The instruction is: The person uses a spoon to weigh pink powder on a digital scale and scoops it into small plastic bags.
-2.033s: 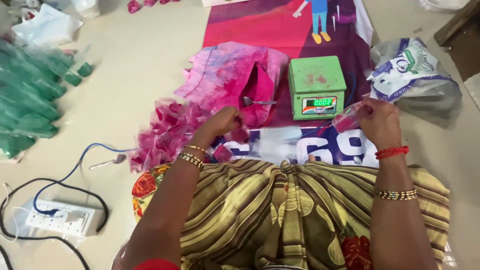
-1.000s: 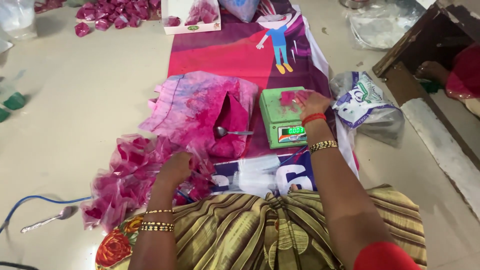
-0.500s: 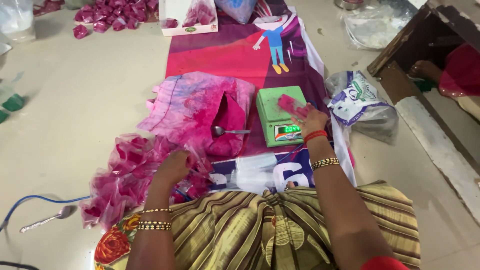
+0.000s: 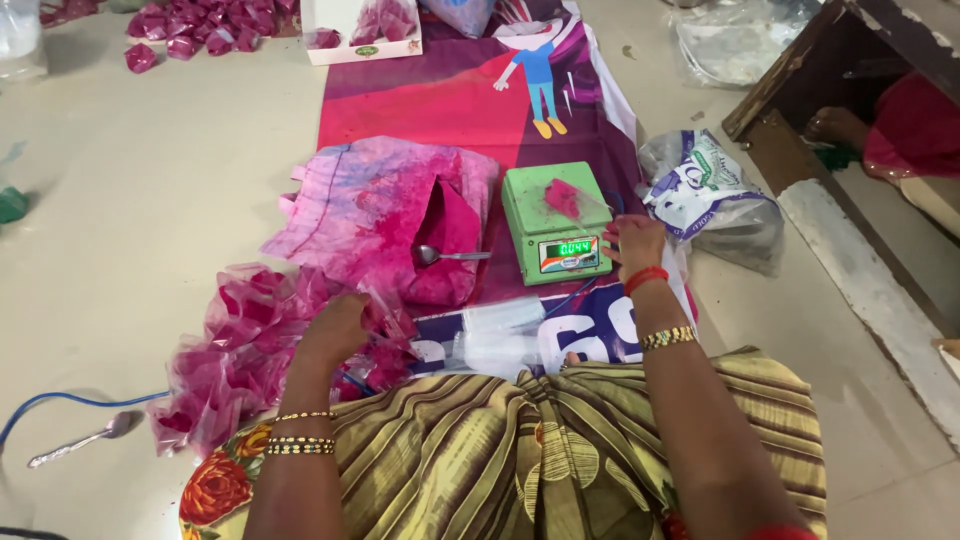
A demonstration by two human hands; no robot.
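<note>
A small green weighing scale [image 4: 556, 217] stands on a printed purple-red sheet [image 4: 440, 100], its display lit. A clear packet of pink powder [image 4: 566, 198] lies on the scale's pan. My right hand [image 4: 633, 243] rests just right of the scale's front corner, fingers curled, nothing visibly in it. My left hand [image 4: 335, 328] presses into a heap of small pink-filled plastic packets [image 4: 250, 350] at my left knee and grips among them. A pink-stained bag of powder [image 4: 400, 215] lies left of the scale, with a metal spoon [image 4: 450, 256] on it.
A white-and-blue plastic bag [image 4: 705, 190] lies right of the scale. A box with pink packets [image 4: 362, 30] and more loose packets [image 4: 190, 25] sit at the far end. Another spoon [image 4: 75, 442] and a blue cable [image 4: 60, 403] lie at the left. Another person's hand [image 4: 835, 125] shows at a wooden ledge.
My right hand set the pink packet on the scale and drew back to the scale's right front corner. My left hand stayed in the packet heap.
</note>
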